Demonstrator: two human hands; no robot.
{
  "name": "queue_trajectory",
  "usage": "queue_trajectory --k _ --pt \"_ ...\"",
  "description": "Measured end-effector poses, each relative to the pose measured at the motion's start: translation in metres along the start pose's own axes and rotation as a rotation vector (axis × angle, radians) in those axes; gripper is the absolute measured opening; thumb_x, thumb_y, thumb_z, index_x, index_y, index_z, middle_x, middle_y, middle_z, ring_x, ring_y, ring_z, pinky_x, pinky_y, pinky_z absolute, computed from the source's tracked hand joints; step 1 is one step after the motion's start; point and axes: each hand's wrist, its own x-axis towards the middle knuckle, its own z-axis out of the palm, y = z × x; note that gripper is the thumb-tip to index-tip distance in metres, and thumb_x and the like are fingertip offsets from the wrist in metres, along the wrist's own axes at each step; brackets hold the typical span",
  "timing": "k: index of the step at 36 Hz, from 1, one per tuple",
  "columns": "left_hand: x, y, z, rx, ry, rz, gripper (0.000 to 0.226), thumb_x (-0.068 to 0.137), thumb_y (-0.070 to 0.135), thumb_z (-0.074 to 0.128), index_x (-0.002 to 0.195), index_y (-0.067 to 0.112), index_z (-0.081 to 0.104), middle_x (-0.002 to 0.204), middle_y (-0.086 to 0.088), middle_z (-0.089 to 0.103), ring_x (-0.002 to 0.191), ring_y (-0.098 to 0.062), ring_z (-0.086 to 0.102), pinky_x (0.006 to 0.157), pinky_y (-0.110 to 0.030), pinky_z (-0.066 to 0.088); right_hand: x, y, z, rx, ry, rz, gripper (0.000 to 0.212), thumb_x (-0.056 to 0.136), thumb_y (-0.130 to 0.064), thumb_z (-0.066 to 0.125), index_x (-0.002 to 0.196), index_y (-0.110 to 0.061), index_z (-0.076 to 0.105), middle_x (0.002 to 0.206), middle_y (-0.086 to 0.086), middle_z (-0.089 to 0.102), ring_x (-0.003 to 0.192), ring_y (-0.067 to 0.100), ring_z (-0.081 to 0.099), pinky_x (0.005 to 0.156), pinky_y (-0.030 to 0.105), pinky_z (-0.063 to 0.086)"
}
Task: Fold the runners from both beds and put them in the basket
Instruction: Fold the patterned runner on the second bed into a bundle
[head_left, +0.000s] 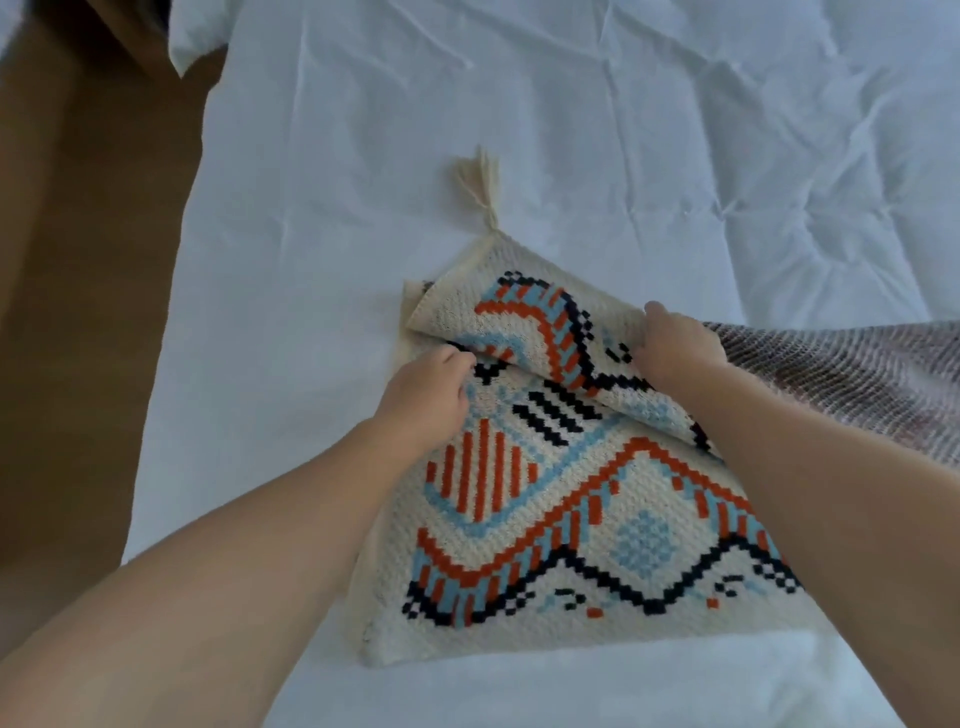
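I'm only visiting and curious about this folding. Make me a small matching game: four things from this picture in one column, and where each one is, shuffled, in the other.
Things
1. tassel
2. left hand
3. right hand
4. floor

Places
A. the brown strip left of the white sheet
B. on the sheet, just past the far corner of the runner
C. at the right side of the turned-over flap
D. fingers tucked under the flap, near the runner's left edge

Pairs: 1-B, 2-D, 3-C, 4-A
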Motion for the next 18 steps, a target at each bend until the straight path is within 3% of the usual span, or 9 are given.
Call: queue_trajectory --k 3,9,12,15,16,18 --pt "0.018 0.000 -0.002 0.002 0.023 0.047 0.043 0.093 0.014 0.047 0.137 0.014 0.046 0.134 -0.004 0.050 0.115 -0.021 0.050 0.088 -0.032 0.042 0.000 -0.001 0.005 -0.006 0.068 0.002 0.009 0.089 -0.007 0.049 0.092 -0.011 0.056 0.087 0.007 0.060 0.074 0.025 0.057 0.066 0.034 0.051" --pt "0.047 0.014 -0.007 0.046 0.005 0.123 0.051 0.093 0.012 0.046 0.143 0.013 0.036 0.142 -0.005 0.043 0.127 -0.022 0.041 0.103 -0.036 0.038 -0.027 0.001 0.015 0.022 0.236 -0.170 0.023 0.090 -0.005 0.051 0.102 -0.016 0.067 0.097 0.004 0.059 0.082 0.024 0.056 0.064 0.030 0.044" --pt "0.065 0.026 -0.010 0.129 0.035 0.192 0.065 0.090 0.003 0.045 0.149 0.017 0.022 0.155 -0.007 0.025 0.141 -0.024 0.021 0.117 -0.040 0.016 -0.043 -0.001 0.017 0.011 0.253 -0.308 0.024 0.084 0.001 0.055 0.100 -0.012 0.069 0.095 0.005 0.060 0.086 0.026 0.054 0.072 0.033 0.042" --pt "0.082 0.037 -0.017 0.239 0.024 0.302 0.086 0.084 -0.005 0.045 0.151 0.028 0.003 0.160 -0.003 -0.004 0.146 -0.023 -0.006 0.117 -0.040 -0.007 -0.062 -0.005 0.020 0.024 0.206 -0.426 0.034 0.081 0.005 0.059 0.109 -0.011 0.068 0.105 0.008 0.063 0.096 0.030 0.057 0.083 0.039 0.046" --pt "0.087 0.041 -0.019 0.272 0.003 0.345 0.088 0.082 -0.007 0.045 0.151 0.030 0.005 0.160 -0.002 -0.009 0.145 -0.022 -0.012 0.115 -0.038 -0.013 -0.069 -0.006 0.022 0.031 0.196 -0.454 0.034 0.080 0.006 0.059 0.108 -0.010 0.068 0.105 0.009 0.063 0.095 0.030 0.059 0.082 0.041 0.048" --pt "0.095 0.050 -0.024 0.293 -0.071 0.409 0.078 0.081 -0.007 0.047 0.146 0.031 0.029 0.161 -0.002 -0.008 0.145 -0.020 -0.015 0.110 -0.034 -0.021 -0.084 -0.008 0.026 0.052 0.175 -0.489 0.031 0.079 0.009 0.059 0.104 -0.007 0.069 0.099 0.010 0.063 0.088 0.031 0.060 0.075 0.044 0.051"
